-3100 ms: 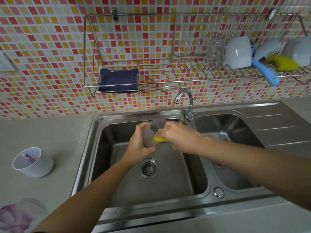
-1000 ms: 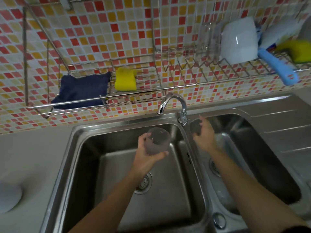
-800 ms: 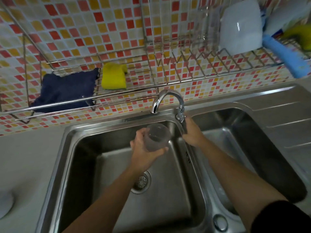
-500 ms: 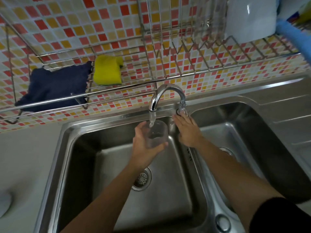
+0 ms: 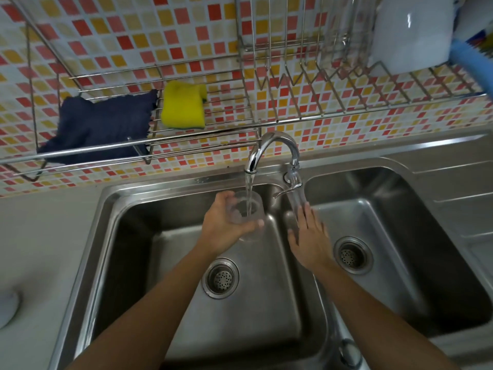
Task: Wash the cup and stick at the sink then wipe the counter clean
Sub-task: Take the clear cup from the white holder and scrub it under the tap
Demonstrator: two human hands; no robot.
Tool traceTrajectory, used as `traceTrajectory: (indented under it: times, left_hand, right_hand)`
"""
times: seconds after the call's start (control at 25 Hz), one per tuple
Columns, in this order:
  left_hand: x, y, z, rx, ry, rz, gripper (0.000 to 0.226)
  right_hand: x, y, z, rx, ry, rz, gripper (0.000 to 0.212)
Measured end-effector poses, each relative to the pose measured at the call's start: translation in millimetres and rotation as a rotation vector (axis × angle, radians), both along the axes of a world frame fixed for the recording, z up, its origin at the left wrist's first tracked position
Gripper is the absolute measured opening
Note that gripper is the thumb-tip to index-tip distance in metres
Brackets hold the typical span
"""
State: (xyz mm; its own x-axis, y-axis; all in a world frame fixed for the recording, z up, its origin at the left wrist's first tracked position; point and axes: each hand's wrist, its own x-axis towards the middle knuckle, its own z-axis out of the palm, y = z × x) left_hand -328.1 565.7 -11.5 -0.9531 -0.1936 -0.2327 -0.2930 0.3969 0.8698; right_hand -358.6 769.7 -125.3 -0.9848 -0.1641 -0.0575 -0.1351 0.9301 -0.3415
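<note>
- Two hands of yours are over the double sink (image 5: pixel 104 236). The left hand (image 5: pixel 224 231) is above the left basin (image 5: pixel 253 321). The right hand (image 5: pixel 310 237) is above the ridge between this one and the right basin (image 5: pixel 432 236).
- Your left hand grasps the clear cup (image 5: pixel 246 217) from its left and near side, with the fingers and the thumb curled round its wall.
- The cup is held with its mouth upward, directly under the spout of the faucet (image 5: pixel 274 144) and above the floor of the left basin, not touching it.
- A stream of water (image 5: pixel 249 188) falls from the spout into the cup.
- Your right hand is released: the fingers are straight, a little spread, and grasp nothing. The fingertips point to the faucet lever (image 5: pixel 289 188) and are just below it, apart from it. I cannot tell if the palm touches the steel.
- The lever points to the left, toward the cup.
- A round drain strainer (image 5: pixel 220 277) sits in the floor of the left basin, and the right basin has one too.
- On the tiled wall hangs a wire rack (image 5: pixel 202 136). In it lies a dark blue cloth (image 5: pixel 101 126), with a yellow sponge (image 5: pixel 184 105) just beside it on the right.
- Farther right on the rack stand a white vessel (image 5: pixel 410 36) and a blue handle (image 5: pixel 472 62).
- The grey counter (image 5: pixel 40 231) is left of the sink. A white round thing (image 5: pixel 6 307) on it is cut by the frame edge, and I cannot tell what it is.
</note>
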Motion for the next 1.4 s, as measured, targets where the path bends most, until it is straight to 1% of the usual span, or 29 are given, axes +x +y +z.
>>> traceTrajectory:
  times: [0.08, 0.12, 0.28, 0.32, 0.44, 0.52, 0.56, 0.64, 0.68, 0.76, 0.88, 0.92, 0.96, 1.08, 1.16, 1.28, 1.32, 1.4]
  left_hand:
    - [-6, 3, 9, -0.037, 0.03, -0.01, 0.059]
    - [-10, 5, 13, -0.066, 0.025, -0.012, 0.054]
    - [-21, 8, 21, -0.212, -0.044, -0.005, 0.048]
    - [-23, 9, 22, -0.239, -0.062, -0.008, 0.049]
    - [-19, 6, 24, -0.273, -0.108, -0.014, 0.065]
    - [-19, 6, 24, -0.281, -0.101, -0.021, 0.068]
    - [-18, 7, 23, -0.291, -0.085, -0.036, 0.064]
    - [-14, 7, 21, -0.29, -0.043, -0.092, 0.049]
    - [-11, 6, 21, -0.285, -0.031, -0.121, 0.046]
    - [-6, 4, 19, -0.3, -0.036, -0.17, 0.056]
    - [-5, 0, 14, -0.367, -0.036, -0.174, 0.082]
    - [-5, -1, 13, -0.363, -0.028, -0.173, 0.085]
    - [-4, -2, 13, -0.344, -0.02, -0.173, 0.081]
    - [-3, -2, 16, -0.286, -0.01, -0.188, 0.059]
    - [-2, -4, 17, -0.288, 0.005, -0.192, 0.058]
    - [-2, -8, 17, -0.256, 0.007, -0.223, 0.062]
    - [-3, -8, 17, -0.253, 0.015, -0.225, 0.063]
    - [-5, -10, 16, -0.251, 0.023, -0.217, 0.067]
  right_hand:
    - [10, 2, -6, 0.012, -0.031, -0.051, 0.062]
    - [11, 1, -7, 0.005, -0.042, -0.063, 0.061]
    - [9, -4, -9, -0.012, -0.052, -0.048, 0.058]
    - [9, -3, -9, -0.006, -0.055, -0.044, 0.059]
    - [13, -2, -6, 0.026, -0.04, -0.029, 0.058]
    - [12, -2, -7, 0.03, -0.041, -0.025, 0.058]
    - [12, -1, -7, 0.031, -0.041, -0.025, 0.058]
    - [12, -1, -8, 0.019, -0.042, -0.033, 0.058]
    - [12, 1, -7, 0.012, -0.041, -0.034, 0.058]
    - [12, 1, -7, 0.011, -0.046, -0.029, 0.058]
    - [12, 3, -9, 0.015, -0.036, -0.033, 0.058]
    - [11, 4, -9, 0.016, -0.04, -0.034, 0.058]
    - [11, 4, -9, 0.018, -0.044, -0.032, 0.058]
    - [12, 2, -10, 0.016, -0.021, -0.022, 0.057]
    - [9, 3, -9, -0.046, 0.018, -0.049, 0.054]
    - [-8, 8, 3, -0.326, 0.108, -0.151, 0.044]
    - [-18, 10, 9, -0.361, 0.154, -0.163, 0.041]
    - [-39, 12, 24, -0.321, 0.214, -0.146, 0.033]
